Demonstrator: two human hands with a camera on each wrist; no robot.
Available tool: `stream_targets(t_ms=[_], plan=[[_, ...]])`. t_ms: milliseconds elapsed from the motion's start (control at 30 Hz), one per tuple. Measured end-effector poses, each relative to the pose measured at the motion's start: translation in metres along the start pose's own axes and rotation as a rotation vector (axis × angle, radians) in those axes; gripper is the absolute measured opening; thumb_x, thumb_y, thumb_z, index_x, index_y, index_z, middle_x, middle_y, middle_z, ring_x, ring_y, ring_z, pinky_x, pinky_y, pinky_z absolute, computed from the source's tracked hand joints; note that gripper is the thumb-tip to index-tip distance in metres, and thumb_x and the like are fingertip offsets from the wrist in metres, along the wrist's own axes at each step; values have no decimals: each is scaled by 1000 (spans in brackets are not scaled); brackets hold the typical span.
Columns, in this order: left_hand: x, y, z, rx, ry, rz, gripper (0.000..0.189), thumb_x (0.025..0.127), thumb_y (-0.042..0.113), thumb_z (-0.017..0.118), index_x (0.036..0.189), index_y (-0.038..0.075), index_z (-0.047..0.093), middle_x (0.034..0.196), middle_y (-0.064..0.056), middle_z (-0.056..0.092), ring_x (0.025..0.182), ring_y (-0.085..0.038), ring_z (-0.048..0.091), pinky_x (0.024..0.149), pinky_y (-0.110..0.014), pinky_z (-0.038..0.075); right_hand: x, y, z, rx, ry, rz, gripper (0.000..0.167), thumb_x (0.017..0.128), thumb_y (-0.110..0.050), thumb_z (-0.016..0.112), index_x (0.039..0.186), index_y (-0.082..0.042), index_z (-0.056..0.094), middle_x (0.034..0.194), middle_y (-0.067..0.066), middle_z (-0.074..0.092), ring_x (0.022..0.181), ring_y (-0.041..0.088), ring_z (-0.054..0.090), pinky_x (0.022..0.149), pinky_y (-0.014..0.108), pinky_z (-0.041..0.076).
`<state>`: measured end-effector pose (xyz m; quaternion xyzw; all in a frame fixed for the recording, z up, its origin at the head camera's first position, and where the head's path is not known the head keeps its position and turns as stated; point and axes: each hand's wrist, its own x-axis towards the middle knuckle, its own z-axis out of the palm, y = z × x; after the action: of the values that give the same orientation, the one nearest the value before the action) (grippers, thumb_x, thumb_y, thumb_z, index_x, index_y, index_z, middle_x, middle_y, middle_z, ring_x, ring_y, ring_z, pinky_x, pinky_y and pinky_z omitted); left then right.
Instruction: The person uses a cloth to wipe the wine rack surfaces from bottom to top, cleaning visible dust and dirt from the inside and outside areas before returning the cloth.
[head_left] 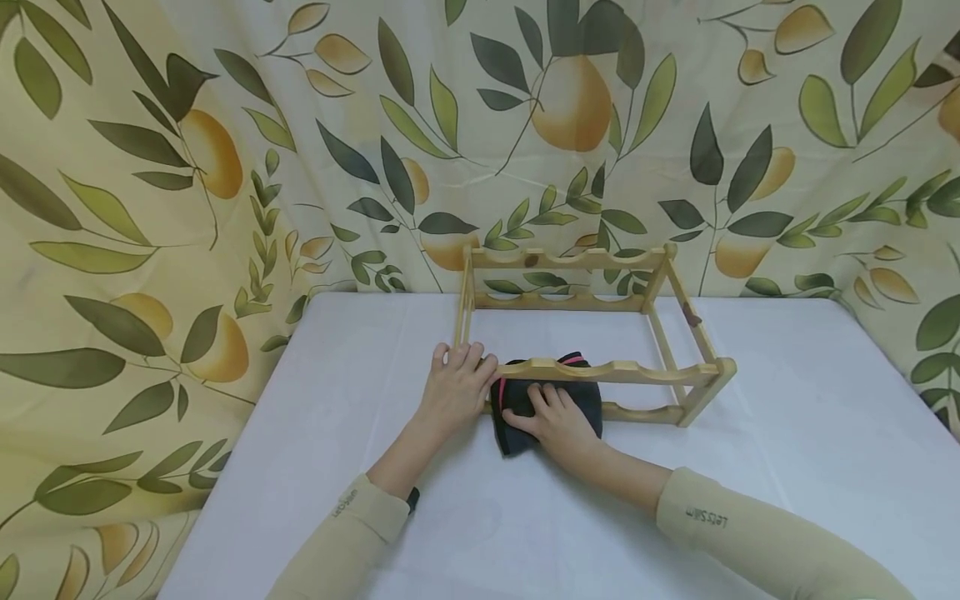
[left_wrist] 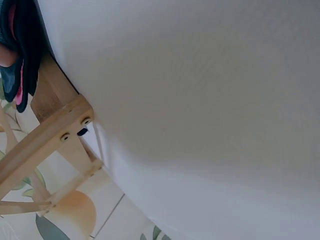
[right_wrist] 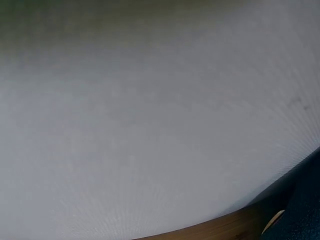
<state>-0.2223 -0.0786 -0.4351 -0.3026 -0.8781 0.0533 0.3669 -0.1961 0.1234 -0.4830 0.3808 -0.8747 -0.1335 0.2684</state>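
Note:
A light wooden rack (head_left: 618, 373) with scalloped rails stands on the white-covered table. My left hand (head_left: 452, 390) grips its front left corner, fingers over the top. A dark cloth (head_left: 588, 400) with pink edging is draped at the left part of the rack's front, partly behind the upper rail. My right hand (head_left: 561, 427) holds the cloth against the front rails, thumb spread to the left. In the left wrist view, the cloth (left_wrist: 31, 50) hangs beside the rack's wooden end (left_wrist: 45, 135). Dark fabric (right_wrist: 302, 205) fills the lower right corner of the right wrist view.
The white tablecloth (head_left: 795, 467) extends around the rack on all sides. Behind the table hangs a curtain (head_left: 495, 192) printed with fruit and leaves, close to the rack's back rails.

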Motion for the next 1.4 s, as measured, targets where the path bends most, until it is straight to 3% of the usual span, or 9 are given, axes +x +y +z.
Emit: stream_targets(t_ms=[233,433,567,733,900,1000,1167,1400], plan=[[0,-1,1,-8,20,3,30,99,33,22,91,16,47,95,-2,38,90,-20,36,81,-40,27,1,-3,2,12,128,12,29,84,-10,39,103,-31,45,91,18,47,74,32,49,62,35,45],[0,0,2,4,25,-7,34,99,34,18,90,17,46,95,-1,38,91,-19,37,80,-39,28,1,-2,1,35,165,32,25,82,-9,43,99,-27,49,87,19,45,68,31,48,56,35,43],[0,1,2,-21,42,-18,34,99,35,20,89,17,46,94,-2,38,91,-19,37,79,-39,28,-4,3,-2,70,146,39,27,82,-10,36,98,-25,52,87,20,46,68,33,48,54,36,43],[1,1,5,-36,78,-28,33,99,35,22,88,17,47,93,-2,39,90,-20,37,79,-40,27,-19,17,-8,105,42,47,29,80,-7,48,103,-25,53,92,22,46,74,35,49,60,39,45],[0,2,4,-47,66,-33,34,100,33,19,89,16,46,93,-2,38,91,-20,37,80,-41,25,-28,28,-14,137,24,62,39,74,-7,64,106,-25,54,96,24,46,75,37,49,61,42,46],[0,2,4,-52,55,-36,34,100,34,18,90,16,46,93,-2,38,92,-20,37,80,-41,26,-30,30,-14,147,50,49,39,74,-8,63,108,-25,54,95,22,46,75,36,49,60,41,45],[1,4,5,-52,49,-40,36,100,34,17,89,17,47,94,-2,40,92,-20,38,81,-42,27,-27,24,-9,149,106,-48,35,79,-11,52,110,-26,51,93,18,46,72,30,45,58,37,42],[0,4,4,-51,31,-42,39,100,33,14,90,17,47,95,-2,40,93,-21,37,81,-42,26,-13,12,-6,112,12,-89,42,79,-16,63,115,-32,51,106,15,47,84,27,47,70,35,43]])
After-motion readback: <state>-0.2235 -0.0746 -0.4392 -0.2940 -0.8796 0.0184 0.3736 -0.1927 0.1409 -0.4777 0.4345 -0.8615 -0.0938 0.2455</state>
